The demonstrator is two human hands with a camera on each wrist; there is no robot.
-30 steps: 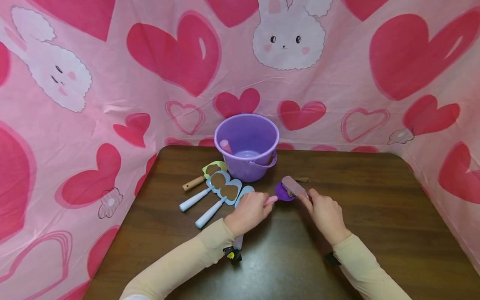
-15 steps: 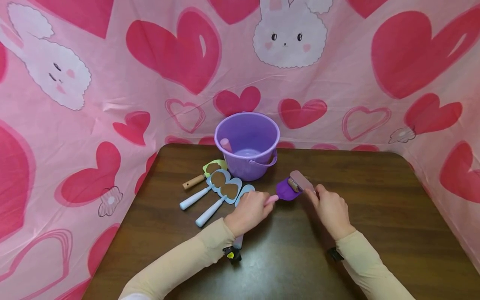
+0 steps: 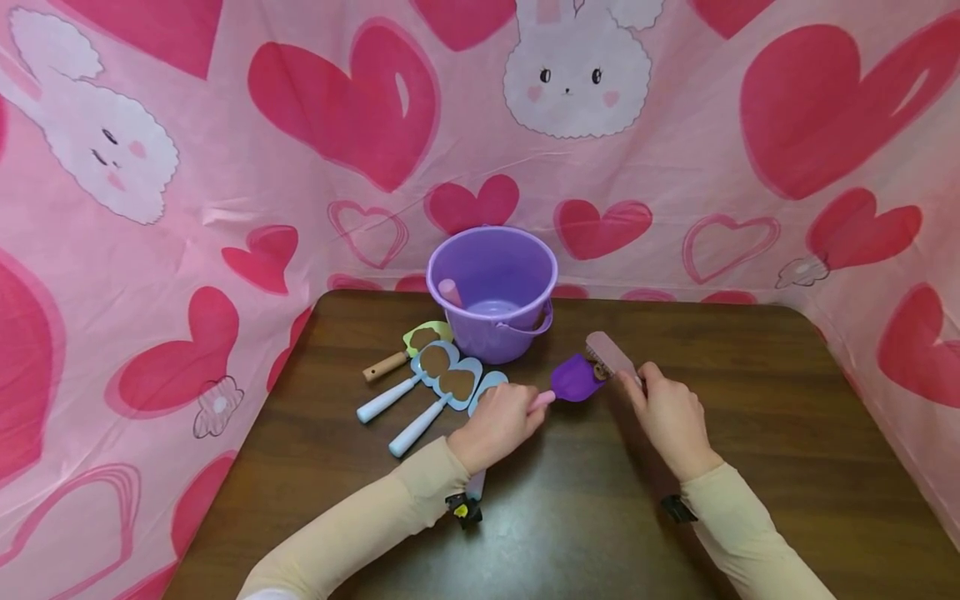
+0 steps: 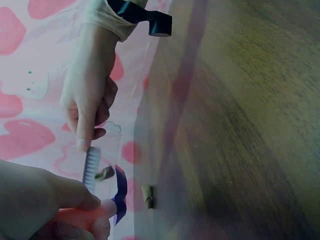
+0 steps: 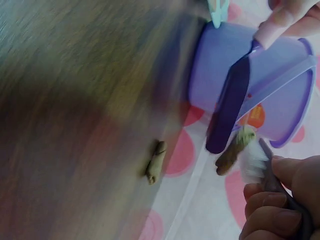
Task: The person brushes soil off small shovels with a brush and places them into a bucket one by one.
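My left hand [image 3: 498,427] grips the pink handle of a small purple shovel [image 3: 574,380], its blade held above the table. My right hand [image 3: 671,423] holds a brush [image 3: 613,354] with a pinkish back and pale bristles. At the blade's outer edge, against the bristles, is a brown rolled piece [image 5: 235,151]; its material is unclear. In the right wrist view it sits just off the shovel's tip, seemingly in the air. A second brown roll [image 5: 156,162] lies on the tabletop below; in the head view the brush seems to hide it.
A purple bucket [image 3: 491,340] with a pink handle [image 3: 450,292] inside stands at the back. Left of it lie blue moulds [image 3: 471,367] with white handles and a green one [image 3: 441,328] with a wooden handle, several filled with brown. A patterned pink cloth hangs behind.
My right hand has swept the brush outward to the right across the blade, and the brown piece has shifted to the blade's outer edge. My left hand stays in place while the blade tilts.
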